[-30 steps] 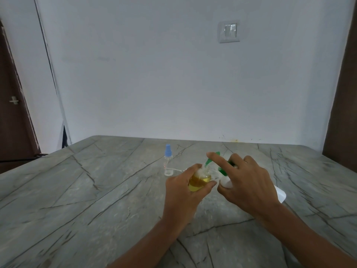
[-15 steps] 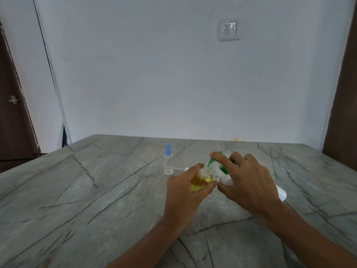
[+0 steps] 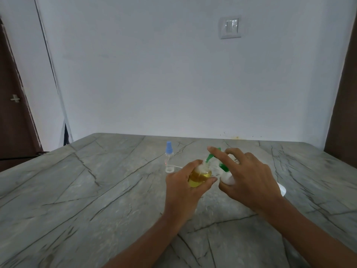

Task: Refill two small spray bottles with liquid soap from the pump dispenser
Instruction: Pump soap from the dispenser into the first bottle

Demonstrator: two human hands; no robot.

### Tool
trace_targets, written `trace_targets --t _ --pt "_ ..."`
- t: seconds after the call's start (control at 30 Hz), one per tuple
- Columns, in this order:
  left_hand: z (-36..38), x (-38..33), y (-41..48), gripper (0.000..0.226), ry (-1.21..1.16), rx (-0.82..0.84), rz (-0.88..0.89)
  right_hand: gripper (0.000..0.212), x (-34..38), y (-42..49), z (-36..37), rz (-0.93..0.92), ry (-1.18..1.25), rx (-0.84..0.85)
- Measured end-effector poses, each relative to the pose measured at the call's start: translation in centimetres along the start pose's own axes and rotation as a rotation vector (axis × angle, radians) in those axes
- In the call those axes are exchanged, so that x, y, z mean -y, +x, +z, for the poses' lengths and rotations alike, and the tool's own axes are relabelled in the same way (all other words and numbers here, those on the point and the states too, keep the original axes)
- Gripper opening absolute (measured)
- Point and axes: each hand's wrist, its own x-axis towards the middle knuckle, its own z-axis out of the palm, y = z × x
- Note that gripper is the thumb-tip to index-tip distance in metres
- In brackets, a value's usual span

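Bottle (image 3: 199, 176) upright, clamped in left fingers (image 3: 192, 165), right fingers (image 3: 218, 156) gripping dispenser (image 3: 227, 178), nozzle (image 3: 209, 157) pointing down-left

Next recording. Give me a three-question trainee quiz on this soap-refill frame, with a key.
1. True or false: the small clear bottle of yellow liquid stands untouched.
2. The right-hand grip's index finger rests on: A the wall switch; B the green pump head of the white plastic dispenser; C the door handle.
3. Fill in: the clear spray bottle standing alone has a ____ cap.
Key: 1 false, the left-hand grip holds it; 2 B; 3 blue.
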Motion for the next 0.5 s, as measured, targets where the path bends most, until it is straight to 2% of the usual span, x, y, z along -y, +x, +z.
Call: trace_targets --t 0.2,0.5 --pt "-0.03 0.03 0.02 0.049 0.011 -0.032 0.017 0.116 -0.17 0.0 -0.25 0.013 -0.022 0.093" --pt "-0.22 -0.16 0.0 0.051 0.03 -0.007 0.015 0.103 0.13 0.04 -0.36 0.03 -0.016 0.039"
